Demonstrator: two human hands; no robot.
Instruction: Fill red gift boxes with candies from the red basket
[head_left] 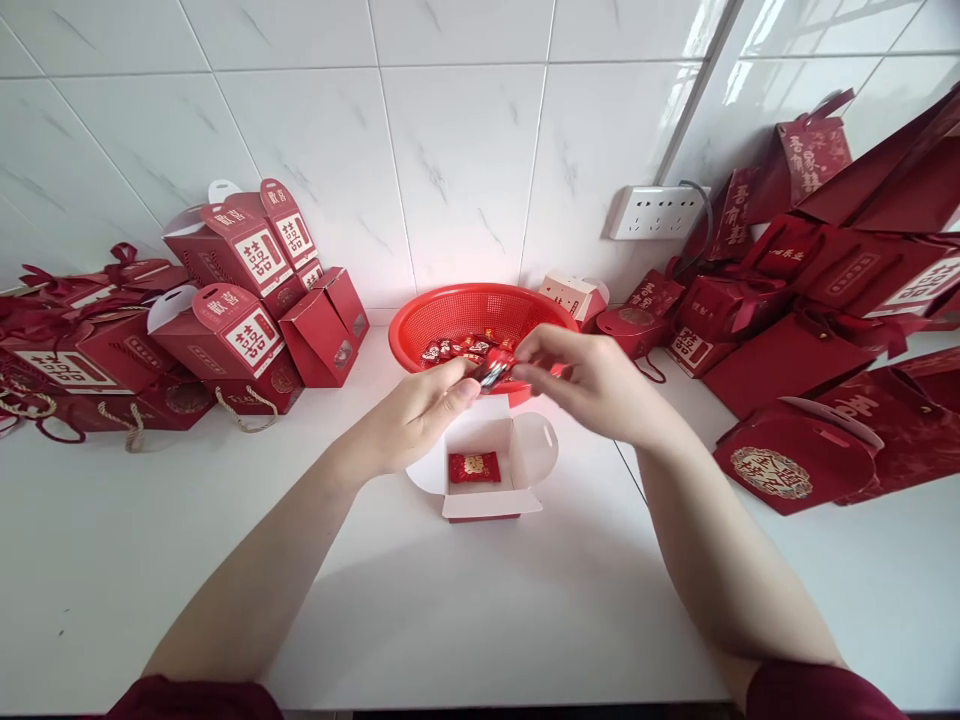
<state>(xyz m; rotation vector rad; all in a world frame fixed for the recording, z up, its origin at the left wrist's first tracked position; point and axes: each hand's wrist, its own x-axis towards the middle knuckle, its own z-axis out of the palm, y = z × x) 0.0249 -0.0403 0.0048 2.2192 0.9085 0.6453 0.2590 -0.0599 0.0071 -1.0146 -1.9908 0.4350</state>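
Observation:
My left hand (pixel 420 410) pinches a small wrapped candy (pixel 495 370), dark and red, between thumb and fingers, above the front of the red basket (pixel 420 318). My right hand (pixel 585 378) has its thumb and fingertips closed at the candy's right end. Several red wrapped candies (pixel 450 350) lie in the basket. Below the hands an opened white-lined box (pixel 491 505) stands on the table, its flaps spread outward. One red packet with gold print (pixel 474 467) lies inside it.
Red gift boxes (pixel 232 335) are stacked at the left, with rope handles. More red boxes and bags (pixel 795 350) crowd the right side. A socket strip (pixel 658 212) sits on the tiled wall; a pale box (pixel 574 295) stands behind the basket.

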